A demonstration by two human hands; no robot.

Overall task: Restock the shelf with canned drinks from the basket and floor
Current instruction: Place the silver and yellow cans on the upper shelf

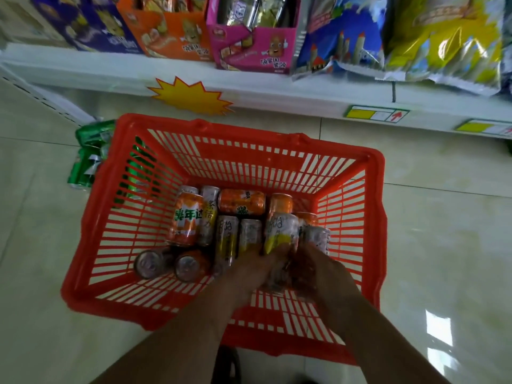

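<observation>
A red plastic basket [277, 151] stands on the tiled floor below the shelf [277, 92]. Several cans lie in it: orange cans [186, 220] and white-and-yellow cans [227, 236]. Both my hands reach down into the basket's near right part. My left hand [249, 270] and my right hand [321, 270] close around a white-and-yellow can [281, 234] from either side. A second pale can [277, 275] shows between the hands; who holds it is unclear. Green cans [88, 153] lie on the floor to the left of the basket.
The white shelf above carries snack boxes [249, 42] and foil bags [443, 42]. A yellow starburst tag [191, 97] and price labels [376, 113] hang on its edge. Glossy floor tiles [443, 217] surround the basket.
</observation>
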